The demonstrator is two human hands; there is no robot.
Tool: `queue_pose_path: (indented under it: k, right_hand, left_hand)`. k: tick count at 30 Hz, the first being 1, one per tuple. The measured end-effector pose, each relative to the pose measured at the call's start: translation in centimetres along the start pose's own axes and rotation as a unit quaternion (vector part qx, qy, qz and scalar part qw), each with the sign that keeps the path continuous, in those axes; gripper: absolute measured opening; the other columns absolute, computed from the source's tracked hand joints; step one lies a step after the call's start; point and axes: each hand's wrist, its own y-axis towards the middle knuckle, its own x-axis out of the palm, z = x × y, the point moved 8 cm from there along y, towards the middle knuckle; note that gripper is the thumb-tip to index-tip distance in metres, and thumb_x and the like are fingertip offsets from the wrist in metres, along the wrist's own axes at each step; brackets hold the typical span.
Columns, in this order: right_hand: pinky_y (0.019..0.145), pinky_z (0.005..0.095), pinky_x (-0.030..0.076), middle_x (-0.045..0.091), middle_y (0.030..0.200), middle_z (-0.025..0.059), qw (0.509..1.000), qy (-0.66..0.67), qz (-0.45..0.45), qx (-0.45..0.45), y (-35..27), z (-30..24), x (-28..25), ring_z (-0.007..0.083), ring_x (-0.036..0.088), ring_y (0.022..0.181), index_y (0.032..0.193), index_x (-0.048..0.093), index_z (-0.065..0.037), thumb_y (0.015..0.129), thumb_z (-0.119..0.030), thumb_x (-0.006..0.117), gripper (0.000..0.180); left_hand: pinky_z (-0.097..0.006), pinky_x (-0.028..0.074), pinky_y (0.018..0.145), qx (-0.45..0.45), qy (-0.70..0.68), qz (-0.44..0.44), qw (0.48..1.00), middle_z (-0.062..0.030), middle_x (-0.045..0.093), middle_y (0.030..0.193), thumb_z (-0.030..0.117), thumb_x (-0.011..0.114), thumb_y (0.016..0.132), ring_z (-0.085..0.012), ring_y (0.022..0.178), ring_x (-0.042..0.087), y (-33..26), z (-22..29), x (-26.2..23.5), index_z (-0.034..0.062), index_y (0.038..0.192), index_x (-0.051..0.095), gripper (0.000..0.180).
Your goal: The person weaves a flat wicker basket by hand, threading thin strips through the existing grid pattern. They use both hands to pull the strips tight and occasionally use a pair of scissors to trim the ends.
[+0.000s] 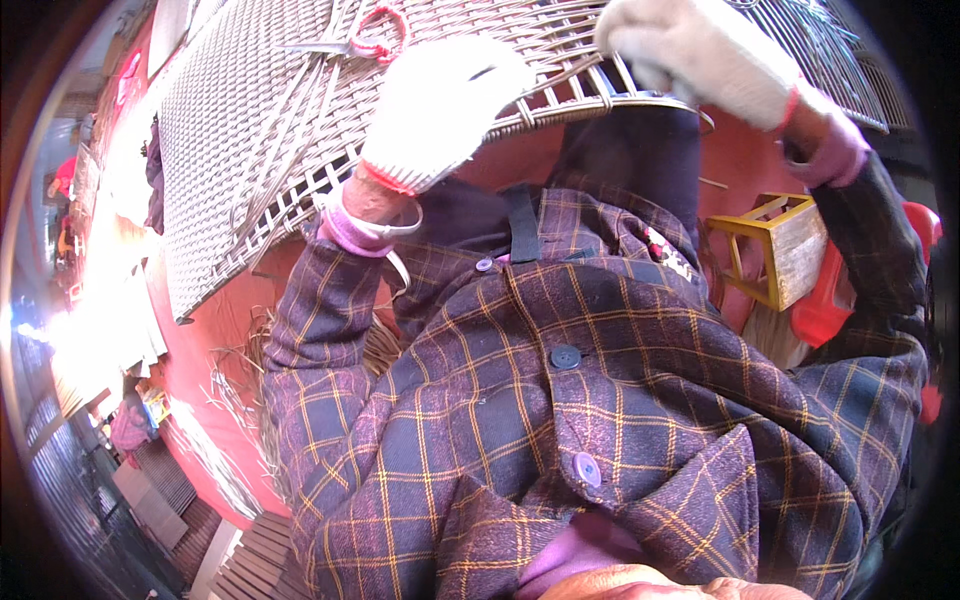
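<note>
A large grey woven wicker panel [240, 130] lies across my lap, with an open, unfilled band along its near rim. My left hand [440, 110], in a white knit glove with a red cuff, rests on the weave with its fingers closed at a wicker strand [570, 74] by the rim. My right hand [700, 55], gloved alike, curls closed over the rim farther right; what its fingers hold is hidden. Scissors [372, 42] with red-wrapped handles lie on the panel beyond my left hand. Several loose strands [290, 150] trail over the weave to their left.
A small wooden stool [775, 250] with a yellow frame stands at the right, beside a red plastic seat [828, 290]. Loose strands [235, 390] litter the red floor covering [205, 370] at the left. Wooden slats [265, 560] show at the lower left.
</note>
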Motion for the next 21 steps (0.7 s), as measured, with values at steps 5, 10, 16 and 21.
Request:
queue_pose_path:
  k: [5, 10, 16, 21]
  right_hand:
    - [0.048, 0.0235, 0.044, 0.060, 0.069, -0.0016, 0.998, 0.051, -0.021, 0.017, 1.3, 1.7, 4.4, 0.0051, 0.053, 0.053, 0.125, 0.071, -0.004, 0.107, -0.018, 0.056, 0.028]
    - [0.056, 0.0293, 0.054, 0.070, 0.071, 0.0032, 0.996, 0.079, 0.036, -0.016, 1.3, 0.1, 1.3, 0.0133, 0.064, 0.057, 0.097, 0.077, -0.005, 0.100, -0.014, 0.063, 0.017]
    - [0.054, 0.0244, 0.048, 0.068, 0.074, 0.0018, 0.974, 0.194, 0.111, -0.027, 0.4, 1.4, -0.9, 0.0080, 0.061, 0.058, 0.108, 0.075, -0.004, 0.103, -0.019, 0.062, 0.021]
    - [0.049, 0.0224, 0.043, 0.061, 0.073, -0.0006, 0.992, 0.123, -0.034, 0.027, -0.3, 2.2, 4.5, 0.0056, 0.055, 0.055, 0.129, 0.070, -0.004, 0.109, -0.024, 0.050, 0.034]
  left_hand:
    - [-0.041, 0.060, 0.087, -0.003, 0.023, -0.012, 1.000, -0.0083, 0.076, 0.112, 0.013, 0.072, 0.088, -0.0277, 0.103, 0.073, -0.8, -0.1, 0.9, 0.0083, 0.114, 0.077, 0.027]
    - [-0.041, 0.059, 0.086, -0.089, -0.054, -0.024, 0.994, -0.0089, 0.076, 0.107, 0.017, 0.072, 0.091, -0.0298, 0.099, 0.073, 0.6, -0.2, 3.4, 0.0085, 0.108, 0.078, 0.021]
    - [-0.042, 0.058, 0.082, 0.004, -0.065, 0.001, 0.998, -0.0085, 0.075, 0.101, 0.018, 0.071, 0.094, -0.0306, 0.093, 0.072, 2.0, -0.3, 1.0, 0.0097, 0.104, 0.077, 0.015]
    - [-0.043, 0.057, 0.078, -0.013, -0.021, -0.008, 1.000, -0.0061, 0.072, 0.098, 0.016, 0.073, 0.088, -0.0280, 0.088, 0.070, 0.6, -0.3, 0.2, 0.0117, 0.107, 0.078, 0.019]
